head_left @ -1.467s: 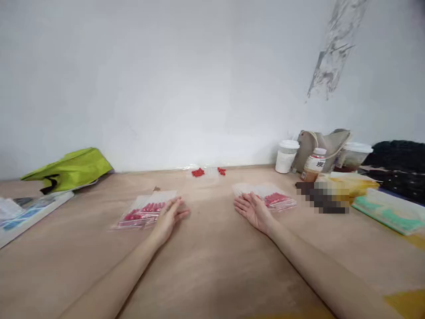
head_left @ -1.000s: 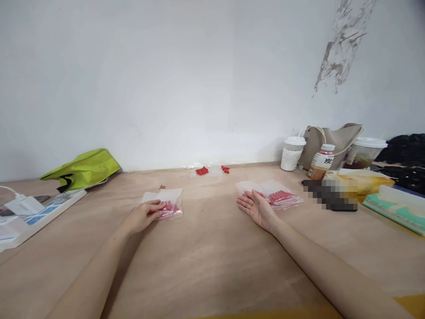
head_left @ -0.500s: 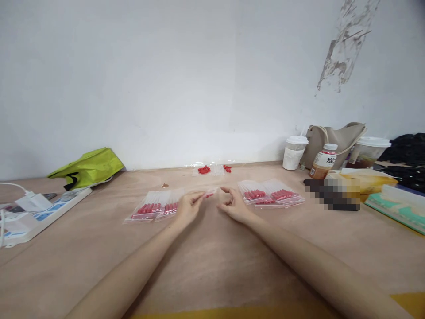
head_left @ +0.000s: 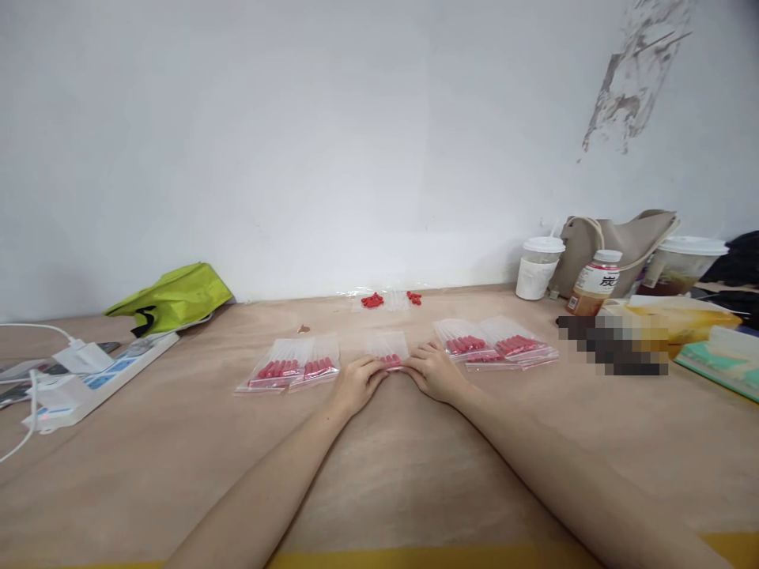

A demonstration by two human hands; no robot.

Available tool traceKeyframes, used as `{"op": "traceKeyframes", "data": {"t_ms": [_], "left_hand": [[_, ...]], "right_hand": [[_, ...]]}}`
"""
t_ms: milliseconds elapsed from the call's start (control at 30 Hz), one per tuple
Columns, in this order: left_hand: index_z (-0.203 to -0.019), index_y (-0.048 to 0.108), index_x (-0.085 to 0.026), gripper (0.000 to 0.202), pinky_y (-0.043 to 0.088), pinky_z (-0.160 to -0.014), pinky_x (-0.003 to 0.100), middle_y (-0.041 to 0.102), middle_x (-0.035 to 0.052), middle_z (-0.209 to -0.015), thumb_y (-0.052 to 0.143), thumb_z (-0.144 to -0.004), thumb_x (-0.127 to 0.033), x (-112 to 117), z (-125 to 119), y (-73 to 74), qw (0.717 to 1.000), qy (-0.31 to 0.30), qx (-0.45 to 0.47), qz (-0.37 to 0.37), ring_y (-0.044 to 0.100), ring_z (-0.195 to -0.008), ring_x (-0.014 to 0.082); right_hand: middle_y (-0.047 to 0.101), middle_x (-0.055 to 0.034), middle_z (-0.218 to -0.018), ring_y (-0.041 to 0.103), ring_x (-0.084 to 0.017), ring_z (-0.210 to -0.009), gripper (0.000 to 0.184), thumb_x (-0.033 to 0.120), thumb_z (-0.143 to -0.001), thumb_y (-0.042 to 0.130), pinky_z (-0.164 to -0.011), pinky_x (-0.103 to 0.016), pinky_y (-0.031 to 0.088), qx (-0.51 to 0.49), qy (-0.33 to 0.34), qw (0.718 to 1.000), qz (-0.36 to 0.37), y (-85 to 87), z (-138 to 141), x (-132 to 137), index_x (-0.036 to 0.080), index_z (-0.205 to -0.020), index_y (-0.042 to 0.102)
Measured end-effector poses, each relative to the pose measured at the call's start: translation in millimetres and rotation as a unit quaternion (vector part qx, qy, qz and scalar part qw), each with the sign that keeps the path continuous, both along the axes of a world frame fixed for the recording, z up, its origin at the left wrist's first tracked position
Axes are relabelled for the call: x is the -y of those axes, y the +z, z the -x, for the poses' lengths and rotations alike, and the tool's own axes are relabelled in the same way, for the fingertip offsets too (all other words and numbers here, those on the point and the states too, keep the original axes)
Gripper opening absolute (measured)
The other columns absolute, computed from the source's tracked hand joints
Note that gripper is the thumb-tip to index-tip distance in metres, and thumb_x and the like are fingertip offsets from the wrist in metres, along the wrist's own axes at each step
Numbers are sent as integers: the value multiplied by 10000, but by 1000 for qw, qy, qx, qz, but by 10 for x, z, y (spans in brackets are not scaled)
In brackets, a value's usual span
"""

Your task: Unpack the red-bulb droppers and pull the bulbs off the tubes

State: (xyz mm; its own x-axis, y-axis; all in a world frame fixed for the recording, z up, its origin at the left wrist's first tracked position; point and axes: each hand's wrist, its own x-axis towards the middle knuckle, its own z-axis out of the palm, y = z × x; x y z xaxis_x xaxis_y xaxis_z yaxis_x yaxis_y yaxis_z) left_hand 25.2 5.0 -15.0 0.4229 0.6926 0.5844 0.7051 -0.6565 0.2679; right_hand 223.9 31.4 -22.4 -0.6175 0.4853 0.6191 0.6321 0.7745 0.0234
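Note:
A small clear zip bag [head_left: 387, 344] with red-ended sticks in it lies flat on the table between my hands. The fingers of my left hand [head_left: 358, 382] close on the near left corner of the bag. My right hand [head_left: 437, 373] pinches the near right corner, along the zip edge. Left of them lie filled zip bags [head_left: 296, 362] with red-ended pieces, overlapping each other. On the right, more filled zip bags [head_left: 498, 341] overlap in a row. Loose red pieces [head_left: 373, 300] rest on clear plastic by the wall.
A white power strip [head_left: 112, 387] with plugs and a lime-green bag [head_left: 178, 296] are at the left. At the right stand a white-lidded cup [head_left: 537, 273], a drink bottle [head_left: 594, 284], a grey bag [head_left: 628, 237] and a green-and-white packet [head_left: 723, 359].
The small bag, held up by my left hand before, now lies flat on the table. My right hand has come in from apart and taken its near right corner.

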Motion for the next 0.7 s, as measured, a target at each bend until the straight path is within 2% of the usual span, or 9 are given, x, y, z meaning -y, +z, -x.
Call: {"op": "traceKeyframes", "data": {"t_ms": [200, 400, 533, 700], "left_hand": [[-841, 643, -186, 240, 447, -711, 290, 637, 49, -812, 423, -863, -281, 6, -14, 27, 1000, 15, 0, 20, 575, -765, 156], [-750, 634, -176, 180, 442, -695, 287, 625, 39, -778, 484, -826, -236, 5, -34, 24, 998, 1, 51, 44, 562, -736, 147], [-700, 625, -167, 125, 438, -657, 264, 614, 23, -728, 538, -786, -196, -29, -25, -4, 997, -3, 56, 56, 555, -704, 136], [-668, 627, -169, 88, 441, -622, 245, 614, 8, -689, 599, -746, -198, -54, -15, -1, 996, -16, 58, 67, 553, -658, 123]], "right_hand": [[625, -60, -794, 498, -175, -804, 258, 280, -878, 387, -753, -323, 292, -17, 12, 999, 44, 43, 12, 39, 226, -942, 632], [622, -55, -802, 497, -171, -819, 274, 346, -870, 403, -773, -331, 284, -33, 28, 997, 66, 70, 85, 85, 243, -889, 656], [614, -38, -747, 507, -163, -790, 276, 414, -840, 445, -769, -324, 278, -55, 13, 995, 84, 70, 126, 115, 246, -841, 665], [618, -20, -771, 526, -143, -771, 202, 268, -850, 451, -767, -314, 268, -39, 4, 995, 97, 66, 153, 125, 234, -833, 649]]}}
